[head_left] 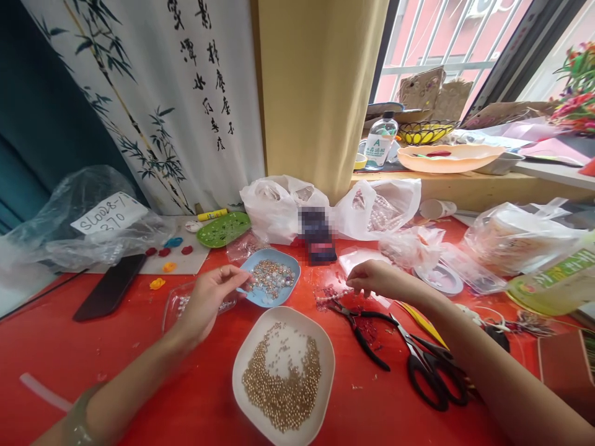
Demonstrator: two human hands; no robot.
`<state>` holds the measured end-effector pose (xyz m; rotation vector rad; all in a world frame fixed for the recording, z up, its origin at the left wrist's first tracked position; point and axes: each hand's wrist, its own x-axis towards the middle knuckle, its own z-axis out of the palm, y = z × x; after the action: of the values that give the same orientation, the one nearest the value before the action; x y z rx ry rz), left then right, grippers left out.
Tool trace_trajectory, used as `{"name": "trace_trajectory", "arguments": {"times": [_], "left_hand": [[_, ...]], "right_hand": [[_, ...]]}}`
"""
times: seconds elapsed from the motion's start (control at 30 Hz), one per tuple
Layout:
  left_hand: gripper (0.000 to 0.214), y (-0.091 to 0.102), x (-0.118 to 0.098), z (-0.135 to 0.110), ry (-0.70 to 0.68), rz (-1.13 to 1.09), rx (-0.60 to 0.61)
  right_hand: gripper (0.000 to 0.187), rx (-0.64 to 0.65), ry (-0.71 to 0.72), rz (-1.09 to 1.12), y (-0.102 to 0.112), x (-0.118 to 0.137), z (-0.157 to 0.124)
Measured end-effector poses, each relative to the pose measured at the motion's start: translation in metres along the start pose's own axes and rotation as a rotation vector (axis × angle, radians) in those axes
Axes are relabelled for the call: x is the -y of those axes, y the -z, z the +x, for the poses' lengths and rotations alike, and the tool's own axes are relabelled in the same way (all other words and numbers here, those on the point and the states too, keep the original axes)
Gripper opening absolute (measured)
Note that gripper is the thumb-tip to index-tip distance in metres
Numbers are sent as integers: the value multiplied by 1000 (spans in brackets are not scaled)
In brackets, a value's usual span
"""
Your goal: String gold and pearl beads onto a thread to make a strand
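The left hand [211, 297] pinches the near-left rim of the blue dish [271, 279] of mixed beads, fingers narrowed on its edge. The dish's long axis runs from near-left to far-right on the red tabletop [139, 371]. Right of the dish, the right hand [372, 280] hovers with fingertips drawn together; whether it holds anything cannot be told. Nearer than the dish sits a white plate [283, 371] of gold beads.
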<state>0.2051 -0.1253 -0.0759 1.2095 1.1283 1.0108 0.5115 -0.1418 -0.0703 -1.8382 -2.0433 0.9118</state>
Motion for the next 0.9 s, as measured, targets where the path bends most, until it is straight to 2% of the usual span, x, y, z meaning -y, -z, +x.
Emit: {"name": "trace_trajectory", "arguments": {"times": [0.1,0.17,0.2,0.23,0.33,0.37,0.43,0.53,0.63,0.7,0.83,0.9], "left_hand": [[13,-8,-1,-10,-36,82,54],[12,-12,-2,-17,-79,161,97],[11,-14,-2,-21,-101,207,112],[11,-16,-3,-25,-125,252,125],[9,-21,-7,-35,-233,330,179],[9,-22,-8,-38,-281,338,210],[9,-23,-9,-41,-377,353,288],[9,-23,-9,-41,-447,397,370],[10,-19,-9,-36,-395,435,383],[13,-15,-10,-30,-345,451,355],[21,-5,-10,-18,-271,467,217],[29,0,-9,-13,-256,507,200]], "right_hand": [[18,-334,-11,-163,4,7,-4],[18,-531,19,-59,0,23,-8],[17,-544,68,48,-6,33,-10],[16,-501,123,162,-14,45,-13],[17,-167,232,549,-50,80,-25],[20,-69,255,618,-63,89,-28],[17,39,278,714,-84,98,-33],[9,13,269,830,-99,99,-36],[9,-77,251,784,-98,94,-35],[12,-124,263,712,-96,91,-34],[13,-142,261,625,-99,86,-32],[14,-153,253,603,-103,84,-31]]}}
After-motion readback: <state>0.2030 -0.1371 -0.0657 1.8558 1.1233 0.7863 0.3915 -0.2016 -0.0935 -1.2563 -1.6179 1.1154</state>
